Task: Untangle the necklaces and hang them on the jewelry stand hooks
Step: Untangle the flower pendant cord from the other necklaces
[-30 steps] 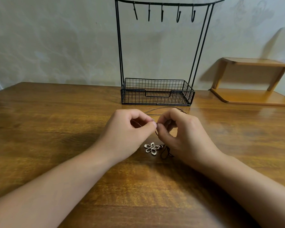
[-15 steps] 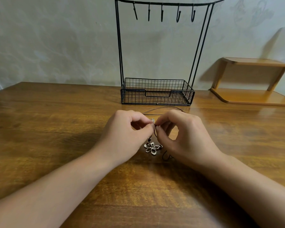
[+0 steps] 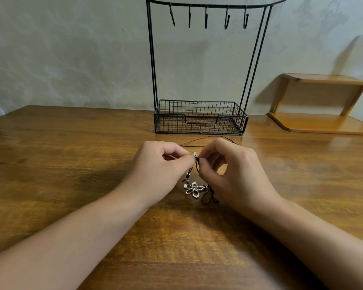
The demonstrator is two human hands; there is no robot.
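Note:
A dark cord necklace (image 3: 198, 168) with a silver flower pendant (image 3: 193, 189) lies tangled on the wooden table (image 3: 71, 164). My left hand (image 3: 159, 170) and my right hand (image 3: 235, 172) meet over it, each pinching the cord between thumb and forefinger just above the pendant. A small silver clasp (image 3: 195, 153) shows between the fingertips. A loop of cord (image 3: 205, 139) runs behind my hands toward the black wire jewelry stand (image 3: 201, 118). Its top bar carries several bare hooks (image 3: 206, 17). How many necklaces are in the tangle I cannot tell.
The stand's wire basket base sits against the wall, straight ahead of my hands. A wooden two-tier shelf (image 3: 323, 122) stands at the back right of the table.
The pinched cord has been raised slightly and the clasp now shows between my fingertips. The pendant has shifted a little on the table. Both hands stay in nearly the same place.

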